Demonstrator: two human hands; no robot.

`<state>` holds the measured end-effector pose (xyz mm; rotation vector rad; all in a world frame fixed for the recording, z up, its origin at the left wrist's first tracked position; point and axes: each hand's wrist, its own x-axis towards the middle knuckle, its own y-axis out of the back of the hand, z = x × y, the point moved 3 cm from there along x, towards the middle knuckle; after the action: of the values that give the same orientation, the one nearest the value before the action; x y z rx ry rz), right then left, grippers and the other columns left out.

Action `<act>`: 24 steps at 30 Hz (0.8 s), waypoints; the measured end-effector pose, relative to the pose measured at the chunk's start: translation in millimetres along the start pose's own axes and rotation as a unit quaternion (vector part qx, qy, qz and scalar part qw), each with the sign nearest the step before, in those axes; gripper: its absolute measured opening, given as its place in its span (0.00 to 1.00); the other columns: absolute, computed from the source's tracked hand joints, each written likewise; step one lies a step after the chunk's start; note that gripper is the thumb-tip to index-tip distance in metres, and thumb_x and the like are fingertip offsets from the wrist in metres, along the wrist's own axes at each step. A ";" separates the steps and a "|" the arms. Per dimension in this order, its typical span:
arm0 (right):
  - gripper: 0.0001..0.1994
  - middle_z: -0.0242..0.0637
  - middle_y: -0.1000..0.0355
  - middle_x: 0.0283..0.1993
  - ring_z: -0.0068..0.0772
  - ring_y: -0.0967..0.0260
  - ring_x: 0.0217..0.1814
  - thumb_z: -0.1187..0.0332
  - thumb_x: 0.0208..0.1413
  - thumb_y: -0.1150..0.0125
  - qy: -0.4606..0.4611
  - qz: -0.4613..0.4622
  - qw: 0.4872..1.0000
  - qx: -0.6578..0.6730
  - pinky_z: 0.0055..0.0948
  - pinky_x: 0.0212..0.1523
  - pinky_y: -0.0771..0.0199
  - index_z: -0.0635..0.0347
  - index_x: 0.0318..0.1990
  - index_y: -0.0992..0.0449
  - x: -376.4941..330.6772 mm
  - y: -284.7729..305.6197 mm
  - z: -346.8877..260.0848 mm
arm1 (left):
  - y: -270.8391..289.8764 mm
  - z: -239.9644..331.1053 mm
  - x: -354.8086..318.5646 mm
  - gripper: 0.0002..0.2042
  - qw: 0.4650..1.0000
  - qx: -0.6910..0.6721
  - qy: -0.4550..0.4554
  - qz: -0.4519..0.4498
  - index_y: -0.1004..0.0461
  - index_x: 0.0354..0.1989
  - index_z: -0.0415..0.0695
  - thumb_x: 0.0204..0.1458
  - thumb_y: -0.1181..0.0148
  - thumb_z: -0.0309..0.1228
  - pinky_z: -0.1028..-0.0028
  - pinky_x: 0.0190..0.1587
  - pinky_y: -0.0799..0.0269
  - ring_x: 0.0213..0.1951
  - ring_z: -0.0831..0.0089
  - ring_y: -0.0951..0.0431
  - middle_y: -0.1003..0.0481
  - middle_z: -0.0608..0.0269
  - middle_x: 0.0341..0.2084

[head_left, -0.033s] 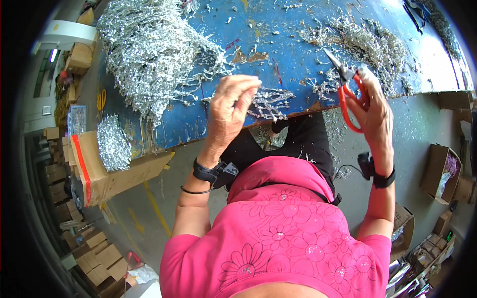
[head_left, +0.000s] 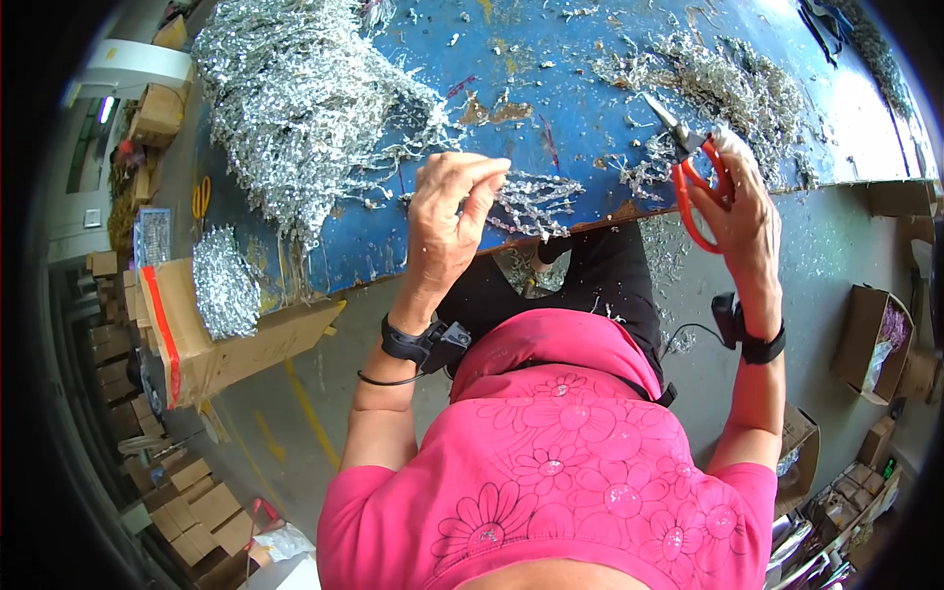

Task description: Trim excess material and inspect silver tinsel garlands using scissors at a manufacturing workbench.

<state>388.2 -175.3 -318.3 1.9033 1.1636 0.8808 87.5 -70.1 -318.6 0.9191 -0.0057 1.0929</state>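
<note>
Red-handled scissors (head_left: 703,187) are in my right hand (head_left: 744,211), whose fingers pass around the handle loops. Their blades point up and left over the blue table (head_left: 610,128), and a white wrap covers one fingertip. Thumb and index finger of my left hand (head_left: 447,211) come together in a pinch above the table's near edge; what is between them, if anything, is too small to make out. Several thin glittery silver strands (head_left: 536,204) lie beside and partly behind that hand. A large heap of silver tinsel-like sprays (head_left: 295,108) is at the left.
Silver clippings (head_left: 737,88) are piled at the table's right side, with scraps scattered between. A yellow-handled tool (head_left: 202,198) lies at the left edge. Next to the table's left corner is a cardboard box (head_left: 236,344) with a silver bundle (head_left: 225,283) on it. Another box (head_left: 873,344) stands on the right floor.
My right hand and the scissors have shifted slightly right and down. My left fingertips have drawn back a little to the left. The strands beside them look unmoved.
</note>
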 end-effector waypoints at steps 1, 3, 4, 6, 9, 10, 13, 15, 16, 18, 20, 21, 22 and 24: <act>0.25 0.43 0.26 0.49 0.41 0.25 0.44 0.63 0.48 0.30 0.014 0.016 1.000 -0.005 0.34 0.45 0.26 0.60 0.53 0.28 6.0 -4.7 6.3 | 1.3 -2.2 -1.6 0.13 0.998 0.042 -0.042 -0.015 0.23 0.47 0.49 0.51 0.36 0.26 0.69 0.54 0.34 0.48 0.66 0.26 0.26 0.59 0.44; 0.25 0.43 0.26 0.50 0.41 0.25 0.46 0.63 0.48 0.30 0.038 0.033 0.999 -0.007 0.34 0.47 0.26 0.61 0.54 0.28 9.2 -5.3 8.7 | 14.8 7.0 2.8 0.15 0.992 0.113 -0.056 -0.014 0.23 0.47 0.49 0.50 0.35 0.28 0.68 0.55 0.35 0.50 0.66 0.27 0.26 0.60 0.46; 0.25 0.44 0.26 0.49 0.42 0.25 0.47 0.63 0.48 0.30 0.034 0.029 0.999 0.010 0.34 0.47 0.26 0.61 0.53 0.27 9.6 -5.0 9.4 | 21.5 9.5 4.8 0.16 0.981 0.181 -0.070 -0.018 0.23 0.48 0.49 0.49 0.33 0.29 0.67 0.56 0.36 0.52 0.66 0.28 0.27 0.60 0.49; 0.24 0.44 0.26 0.49 0.42 0.25 0.48 0.62 0.48 0.30 0.029 0.019 0.999 0.031 0.35 0.48 0.26 0.61 0.53 0.27 13.6 -7.4 11.9 | 48.3 -19.8 1.4 0.22 0.982 0.164 0.042 -0.088 0.26 0.53 0.47 0.46 0.32 0.30 0.66 0.59 0.37 0.55 0.63 0.29 0.29 0.58 0.52; 0.23 0.44 0.26 0.51 0.44 0.25 0.48 0.62 0.48 0.30 0.035 0.032 0.999 0.001 0.35 0.48 0.26 0.60 0.52 0.26 15.9 -7.1 22.3 | 87.1 -47.6 -13.9 0.22 0.981 0.122 0.122 -0.087 0.27 0.54 0.44 0.47 0.33 0.27 0.68 0.54 0.31 0.50 0.62 0.26 0.27 0.57 0.48; 0.23 0.44 0.27 0.51 0.45 0.26 0.48 0.62 0.48 0.30 0.063 0.053 0.997 -0.006 0.35 0.48 0.26 0.60 0.52 0.26 21.0 -5.6 25.0 | 92.0 -54.7 -20.6 0.22 0.974 0.139 0.148 -0.098 0.26 0.53 0.43 0.47 0.34 0.26 0.69 0.52 0.29 0.48 0.62 0.25 0.26 0.56 0.47; 0.24 0.44 0.28 0.53 0.46 0.28 0.52 0.63 0.48 0.31 0.056 0.044 0.996 -0.046 0.36 0.52 0.28 0.60 0.53 0.26 41.9 0.4 26.1 | 78.6 -63.0 -33.7 0.09 0.985 0.122 0.104 -0.070 0.22 0.39 0.43 0.47 0.35 0.24 0.69 0.45 0.30 0.41 0.64 0.25 0.26 0.60 0.36; 0.24 0.44 0.29 0.53 0.46 0.29 0.53 0.63 0.48 0.31 0.103 0.075 0.990 -0.058 0.36 0.53 0.29 0.61 0.52 0.26 53.3 1.2 43.2 | 72.9 -61.1 -30.9 0.03 0.986 0.146 0.076 -0.039 0.23 0.30 0.43 0.47 0.36 0.24 0.68 0.43 0.33 0.38 0.64 0.26 0.26 0.62 0.30; 0.24 0.45 0.29 0.53 0.46 0.29 0.52 0.64 0.49 0.31 0.102 0.057 0.991 -0.069 0.36 0.51 0.28 0.61 0.54 0.27 58.2 0.2 47.9 | 75.2 -58.9 -29.1 0.03 0.984 0.167 0.051 -0.033 0.23 0.31 0.43 0.48 0.36 0.24 0.67 0.44 0.34 0.38 0.64 0.26 0.26 0.62 0.30; 0.24 0.45 0.29 0.53 0.46 0.28 0.51 0.65 0.50 0.32 0.100 0.041 0.991 -0.081 0.36 0.49 0.27 0.61 0.55 0.28 61.0 -2.5 61.9 | 79.4 -41.6 -18.6 0.04 0.986 0.164 0.015 -0.008 0.23 0.32 0.42 0.48 0.36 0.22 0.69 0.46 0.33 0.38 0.66 0.25 0.25 0.63 0.32; 0.24 0.45 0.29 0.54 0.46 0.29 0.52 0.66 0.51 0.33 0.179 0.051 0.979 -0.082 0.36 0.50 0.27 0.61 0.55 0.28 59.2 -2.8 70.6 | 91.3 -8.3 -7.7 0.06 0.996 0.073 0.034 0.036 0.24 0.33 0.42 0.47 0.36 0.18 0.72 0.46 0.32 0.38 0.69 0.24 0.24 0.64 0.33; 0.23 0.45 0.29 0.53 0.45 0.28 0.52 0.65 0.52 0.33 0.179 0.039 0.981 -0.067 0.36 0.49 0.27 0.59 0.55 0.28 59.1 -0.8 64.6 | 99.7 7.5 -4.7 0.08 0.996 0.004 0.027 0.079 0.24 0.33 0.42 0.47 0.37 0.15 0.73 0.46 0.31 0.38 0.71 0.24 0.23 0.63 0.33; 0.23 0.45 0.29 0.53 0.45 0.28 0.52 0.65 0.52 0.33 0.181 0.039 0.981 -0.064 0.36 0.49 0.27 0.59 0.55 0.28 55.6 2.9 57.8 | 106.8 18.1 0.8 0.07 0.995 -0.013 0.002 0.097 0.24 0.33 0.41 0.47 0.37 0.16 0.72 0.44 0.30 0.38 0.70 0.24 0.24 0.62 0.32; 0.24 0.45 0.27 0.52 0.48 0.27 0.49 0.63 0.50 0.31 0.053 0.010 0.994 -0.097 0.38 0.49 0.27 0.62 0.54 0.28 47.0 16.0 36.5 | 99.1 23.1 12.8 0.07 0.998 0.056 0.016 -0.004 0.24 0.33 0.41 0.47 0.37 0.17 0.71 0.43 0.31 0.38 0.67 0.24 0.24 0.62 0.32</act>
<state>442.1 -145.8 -314.8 1.7307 1.0804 1.0769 28.3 -61.1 -235.3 1.0019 0.0860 1.1096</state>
